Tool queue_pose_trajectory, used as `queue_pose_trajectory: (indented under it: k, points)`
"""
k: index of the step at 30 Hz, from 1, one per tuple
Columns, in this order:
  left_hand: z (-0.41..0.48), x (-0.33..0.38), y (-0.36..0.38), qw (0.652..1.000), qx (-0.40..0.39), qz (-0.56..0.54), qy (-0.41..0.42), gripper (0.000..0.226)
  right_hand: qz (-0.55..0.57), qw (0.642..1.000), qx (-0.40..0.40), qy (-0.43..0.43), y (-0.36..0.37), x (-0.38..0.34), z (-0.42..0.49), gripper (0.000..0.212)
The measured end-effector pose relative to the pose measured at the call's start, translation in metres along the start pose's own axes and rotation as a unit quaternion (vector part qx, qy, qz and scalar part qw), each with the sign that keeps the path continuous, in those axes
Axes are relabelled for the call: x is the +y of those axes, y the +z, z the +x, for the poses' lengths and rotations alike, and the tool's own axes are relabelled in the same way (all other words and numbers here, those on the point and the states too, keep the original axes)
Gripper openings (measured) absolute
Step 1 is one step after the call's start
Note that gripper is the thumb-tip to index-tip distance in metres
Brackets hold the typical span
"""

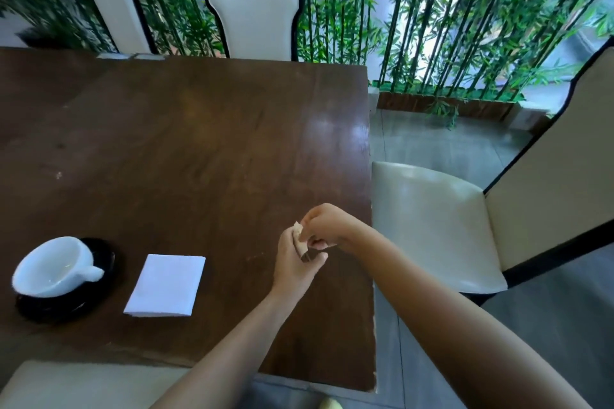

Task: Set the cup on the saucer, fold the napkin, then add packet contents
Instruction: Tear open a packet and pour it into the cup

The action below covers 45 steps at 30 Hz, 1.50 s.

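- Both hands meet near the table's right edge: the left hand (296, 264) pinches the lower end of a small packet (300, 240), and the right hand (327, 226) is closed on its top.
- Packet stands roughly upright between them.
- Cup (54, 267) sits on its saucer (64, 304) far to the left, beyond the folded napkin (165, 285).
- Left hand is nearer the cup, so the pour likely means carrying the packet leftward.

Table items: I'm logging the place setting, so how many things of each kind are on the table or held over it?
Cup: 1
Saucer: 1
Folded napkin: 1
Packet, held by both hands (left hand, right hand): 1
Total: 4
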State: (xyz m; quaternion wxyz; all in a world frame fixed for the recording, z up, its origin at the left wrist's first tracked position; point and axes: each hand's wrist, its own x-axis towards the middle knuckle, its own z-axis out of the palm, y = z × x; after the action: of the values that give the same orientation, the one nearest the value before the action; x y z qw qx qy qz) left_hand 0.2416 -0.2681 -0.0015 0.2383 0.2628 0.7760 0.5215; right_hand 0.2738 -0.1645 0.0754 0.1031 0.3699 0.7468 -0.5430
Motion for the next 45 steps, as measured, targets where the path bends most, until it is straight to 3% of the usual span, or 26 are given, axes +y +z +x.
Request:
queue_pose_trajectory:
  k: [2, 4, 6, 9, 12, 16, 23, 32, 40, 42, 45]
  points:
    - [0.001, 0.002, -0.017, 0.999, 0.022, -0.039, 0.003, 0.034, 0.015, 1.000, 0.003, -0.015, 0.013, -0.015, 0.001, 0.009]
    - [0.004, 0.003, -0.037, 0.993, 0.007, -0.118, -0.030, 0.036, 0.007, 0.999, 0.001, -0.039, 0.025, -0.032, 0.001, 0.005]
    - [0.007, 0.004, -0.058, 0.976, -0.033, -0.202, -0.070, 0.039, -0.079, 0.992, 0.025, -0.097, 0.036, -0.049, 0.003, 0.012]
    - [0.010, 0.003, -0.098, 0.958, -0.088, -0.250, -0.108, 0.033, -0.190, 0.958, 0.079, -0.200, 0.052, -0.079, 0.005, 0.022]
    - [0.011, 0.001, -0.145, 0.942, -0.138, -0.275, -0.132, 0.033, -0.288, 0.911, 0.008, -0.296, 0.068, -0.110, 0.006, 0.034]
    - [0.011, -0.010, -0.205, 0.892, -0.169, -0.383, -0.167, 0.027, -0.340, 0.881, -0.077, -0.319, 0.098, -0.145, 0.012, 0.035]
    - [0.004, -0.024, -0.284, 0.860, -0.164, -0.454, -0.163, 0.025, -0.331, 0.874, -0.045, -0.354, 0.162, -0.192, 0.025, 0.014]
    - [-0.007, -0.044, -0.368, 0.853, -0.148, -0.486, -0.122, 0.017, -0.287, 0.880, -0.074, -0.372, 0.240, -0.246, 0.037, 0.015]
    - [-0.004, -0.064, -0.420, 0.891, -0.107, -0.417, -0.146, 0.020, -0.351, 0.846, -0.151, -0.371, 0.282, -0.296, 0.057, 0.012]
    - [0.001, -0.071, -0.431, 0.894, -0.069, -0.422, -0.135, 0.030, -0.359, 0.840, -0.151, -0.377, 0.292, -0.308, 0.070, 0.011]
    - [0.005, -0.086, -0.446, 0.929, 0.056, -0.348, -0.115, 0.050, -0.350, 0.843, -0.117, -0.390, 0.310, -0.322, 0.095, 0.011]
